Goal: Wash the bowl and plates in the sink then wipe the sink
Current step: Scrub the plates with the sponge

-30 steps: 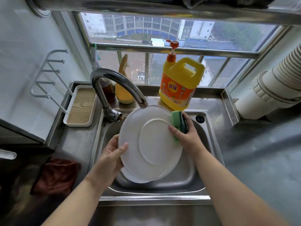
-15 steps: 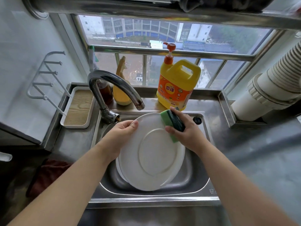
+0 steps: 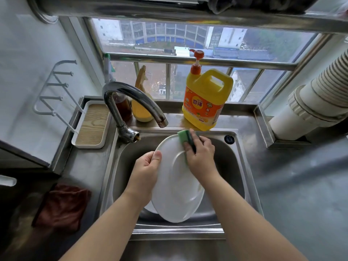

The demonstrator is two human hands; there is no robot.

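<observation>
A white plate (image 3: pixel 177 193) stands tilted on edge in the steel sink (image 3: pixel 233 162), its underside facing me. My left hand (image 3: pixel 146 169) grips the plate's left rim, thumb on the underside. My right hand (image 3: pixel 200 159) holds a green sponge (image 3: pixel 183 138) and presses it against the plate's upper right part. The edge of a second white dish (image 3: pixel 149 208) shows under the plate at the lower left. I see no bowl.
A curved steel tap (image 3: pixel 131 98) arches over the sink's back left. A yellow dish-soap jug (image 3: pixel 206 98) stands behind the sink, beside a yellow spray bottle (image 3: pixel 141 108). A wood-bottomed tray (image 3: pixel 92 125) and a dark red cloth (image 3: pixel 64 206) lie at the left. A white duct (image 3: pixel 316 102) is at the right.
The plate has dropped lower into the sink and turned steeper. My left hand shifted from the plate's lower left edge up to its upper left rim. My right hand keeps the sponge on the plate's top.
</observation>
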